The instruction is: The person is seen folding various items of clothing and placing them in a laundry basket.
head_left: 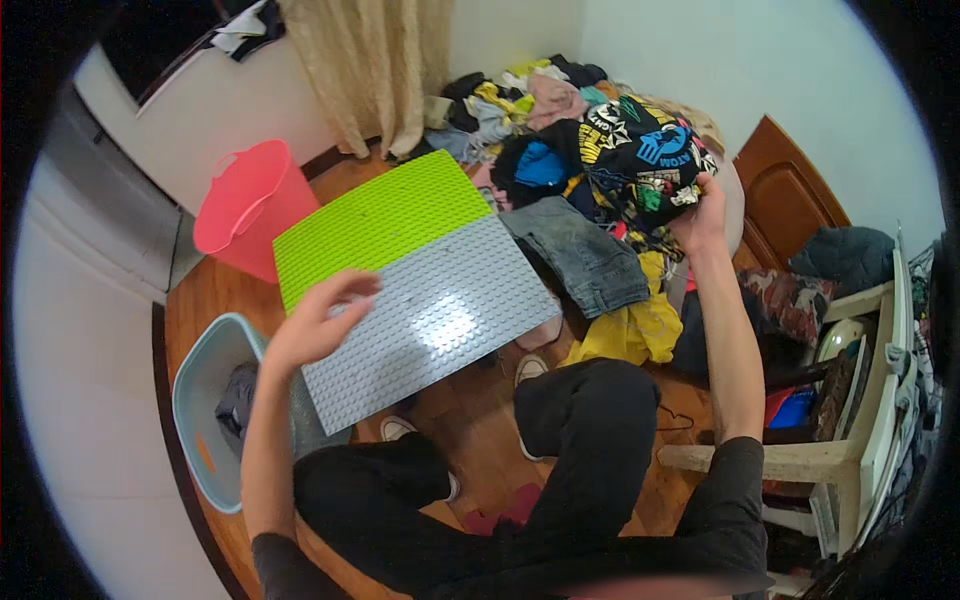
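My right hand (701,214) grips the edge of a black garment with colourful printed lettering (637,150), which lies on a large heap of clothes. My left hand (326,319) hovers over a studded building-brick board, its fingers curved and holding nothing. The board has a lime-green part (382,217) at the back and a grey part (435,315) nearer me. Beside the board's right edge lie folded grey denim jeans (585,255), partly over a yellow garment (630,334). What supports the board is mostly hidden.
A pink tub (251,202) stands behind the board to the left. A light-blue basket (217,337) with a dark cloth inside is by my left forearm. More mixed clothes (555,101) fill the corner beside a beige curtain (375,67). A cream wooden frame (847,457) stands at right.
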Demonstrator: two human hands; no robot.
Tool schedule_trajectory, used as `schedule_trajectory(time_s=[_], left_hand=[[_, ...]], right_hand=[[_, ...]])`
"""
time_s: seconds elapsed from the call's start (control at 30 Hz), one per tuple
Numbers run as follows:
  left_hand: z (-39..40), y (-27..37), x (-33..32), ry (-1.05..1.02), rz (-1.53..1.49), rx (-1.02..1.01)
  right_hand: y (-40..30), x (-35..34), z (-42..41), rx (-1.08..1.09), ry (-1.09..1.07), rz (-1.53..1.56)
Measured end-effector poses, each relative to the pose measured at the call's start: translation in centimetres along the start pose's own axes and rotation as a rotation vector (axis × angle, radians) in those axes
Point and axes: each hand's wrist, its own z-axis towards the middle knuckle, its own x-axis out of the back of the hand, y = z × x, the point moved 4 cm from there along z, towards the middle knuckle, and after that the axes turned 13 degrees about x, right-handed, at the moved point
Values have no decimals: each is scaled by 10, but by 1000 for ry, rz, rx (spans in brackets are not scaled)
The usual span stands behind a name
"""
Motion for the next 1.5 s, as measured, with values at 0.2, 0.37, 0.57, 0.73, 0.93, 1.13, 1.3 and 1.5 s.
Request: schedule_trajectory(time_s=[0.2, 0.37, 0.57, 0.73, 0.93, 1.13, 1.3, 1.5], left_hand=[[28, 73, -28, 414, -100, -327], [33, 22, -16, 422, -478, -307], [32, -74, -7, 254, -1281, 367], [11, -154, 14, 365, -1230, 548], [5, -197, 9, 241, -941, 773], [20, -207, 10, 240, -276, 652], [14, -191, 14, 429, 179, 597], [2, -174, 33, 477, -21, 470]], right_hand=[[44, -169, -58, -314, -251, 8], [137, -245, -100, -518, -457, -138], [215, -226, -95, -249, -930, -981], [247, -198, -91, -282, -1266, -1282], [251, -162, -68, 34, -1049, -1614], [268, -201, -145, 355, -1276, -1333], [281, -221, -116, -21, -1282, -1461], [235, -209, -39, 9, -332, -215]])
